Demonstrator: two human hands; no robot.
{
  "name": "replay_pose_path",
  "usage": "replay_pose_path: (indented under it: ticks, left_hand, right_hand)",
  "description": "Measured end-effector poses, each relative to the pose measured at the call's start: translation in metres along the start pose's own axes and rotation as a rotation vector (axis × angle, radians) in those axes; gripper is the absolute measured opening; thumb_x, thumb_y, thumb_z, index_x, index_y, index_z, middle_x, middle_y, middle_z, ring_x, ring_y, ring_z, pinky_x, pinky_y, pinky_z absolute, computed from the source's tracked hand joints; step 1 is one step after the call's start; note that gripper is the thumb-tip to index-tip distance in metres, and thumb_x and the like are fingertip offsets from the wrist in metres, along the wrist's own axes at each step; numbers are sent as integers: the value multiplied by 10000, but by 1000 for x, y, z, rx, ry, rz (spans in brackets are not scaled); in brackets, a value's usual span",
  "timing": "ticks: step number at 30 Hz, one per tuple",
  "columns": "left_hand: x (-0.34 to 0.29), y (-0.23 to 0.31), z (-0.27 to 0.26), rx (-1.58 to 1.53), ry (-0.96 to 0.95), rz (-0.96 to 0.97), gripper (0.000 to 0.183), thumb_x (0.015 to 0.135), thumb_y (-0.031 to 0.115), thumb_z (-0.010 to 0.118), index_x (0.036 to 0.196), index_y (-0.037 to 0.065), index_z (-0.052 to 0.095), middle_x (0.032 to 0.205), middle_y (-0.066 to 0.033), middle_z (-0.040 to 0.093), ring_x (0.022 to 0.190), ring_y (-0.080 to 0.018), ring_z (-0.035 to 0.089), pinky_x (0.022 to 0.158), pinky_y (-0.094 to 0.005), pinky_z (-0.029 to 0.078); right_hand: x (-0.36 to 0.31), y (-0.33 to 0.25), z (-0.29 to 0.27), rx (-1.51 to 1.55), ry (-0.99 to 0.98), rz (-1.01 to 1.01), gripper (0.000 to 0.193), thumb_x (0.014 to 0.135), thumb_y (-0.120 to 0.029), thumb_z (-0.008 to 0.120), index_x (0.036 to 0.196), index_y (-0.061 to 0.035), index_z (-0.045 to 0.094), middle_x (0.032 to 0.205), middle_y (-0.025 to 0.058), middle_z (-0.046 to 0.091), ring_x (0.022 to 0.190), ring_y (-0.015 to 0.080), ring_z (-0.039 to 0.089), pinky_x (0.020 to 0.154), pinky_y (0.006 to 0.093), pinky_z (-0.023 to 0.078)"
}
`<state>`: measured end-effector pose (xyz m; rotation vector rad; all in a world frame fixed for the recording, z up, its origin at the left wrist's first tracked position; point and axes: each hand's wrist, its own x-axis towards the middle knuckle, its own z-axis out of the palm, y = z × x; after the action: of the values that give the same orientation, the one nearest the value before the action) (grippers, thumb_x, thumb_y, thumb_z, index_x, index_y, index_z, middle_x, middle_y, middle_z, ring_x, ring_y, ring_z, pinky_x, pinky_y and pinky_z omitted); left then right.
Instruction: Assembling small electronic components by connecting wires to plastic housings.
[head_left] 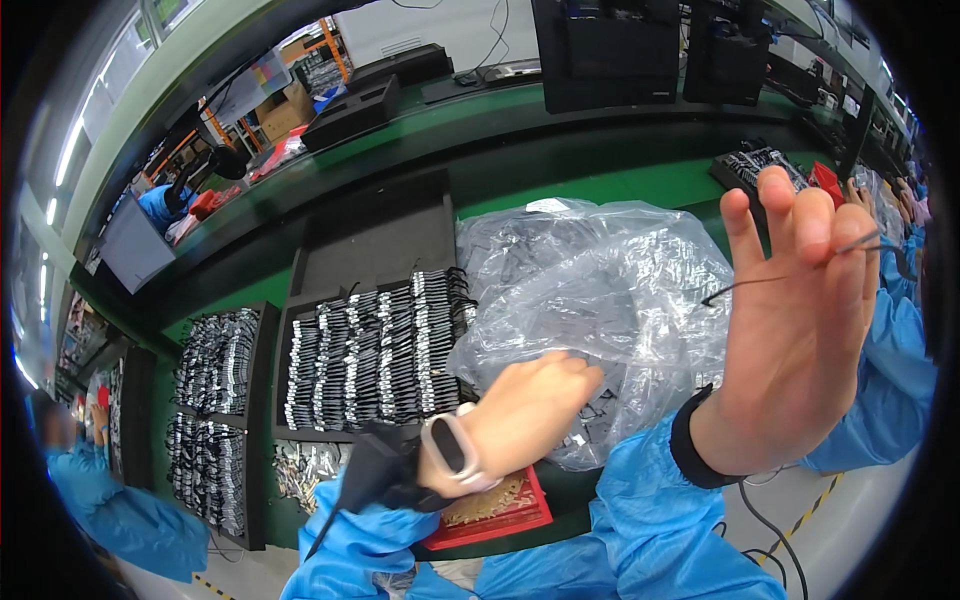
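Observation:
My right hand (pixel 800 310) is raised at the right, palm in view, its fingers bent and closed on a thin black cable (pixel 750 284). One cable end sticks out to the left of the palm, and the other passes the fingertips. Lower and left of it, my left hand (pixel 535 405) hangs back-up over the near edge of a large clear plastic bag (pixel 620 270). Its fingers curl under, so whatever they hold is hidden. Dark thin pieces show through the bag. A white wristband (pixel 452 445) with a dark face sits on my left wrist.
Left of the bag, a black tray (pixel 370 240) carries rows of bundled black cables; another tray (pixel 262 400) stands farther left. A red tray (pixel 540 515) of small tan parts lies at the near edge. Loose pale parts (pixel 305 470) lie beside it. Co-workers in blue sit on both sides.

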<state>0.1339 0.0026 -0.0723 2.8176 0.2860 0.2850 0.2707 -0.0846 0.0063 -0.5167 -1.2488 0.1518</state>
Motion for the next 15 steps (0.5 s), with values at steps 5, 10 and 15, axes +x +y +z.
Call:
replay_pose_path:
  ticks: [5, 10, 15]
  left_hand:
    - [18, -31, 51, 66, 16, 121, 250, 713, 25, 479, 953, -24, 527, 910, -174, 565, 918, -309, 539, 778, -354, 450]
    - [23, -45, 63, 128, 103, 170, 244, 737, 46, 461, 956, -24, 541, 930, -188, 567, 931, -315, 536, 806, -381, 435]
    - [17, -13, 20, -50, 9, -8, 211, 737, 39, 454, 915, -22, 551, 920, -179, 567, 917, -311, 539, 789, -371, 443]
  right_hand:
    - [1, 1, 0, 24, -45, 13, 83, 871, -144, 471, 918, -76, 473, 877, 45, 469, 1049, 232, 396, 936, 427, 295]
    - [0, 2, -1, 58, -67, 7, 89, 870, -139, 473, 926, -70, 483, 873, 49, 475, 1046, 233, 396, 926, 417, 315]
    - [1, 3, 2, 39, -50, -5, 113, 863, -127, 481, 949, -54, 492, 858, 53, 481, 1020, 227, 414, 904, 406, 347]
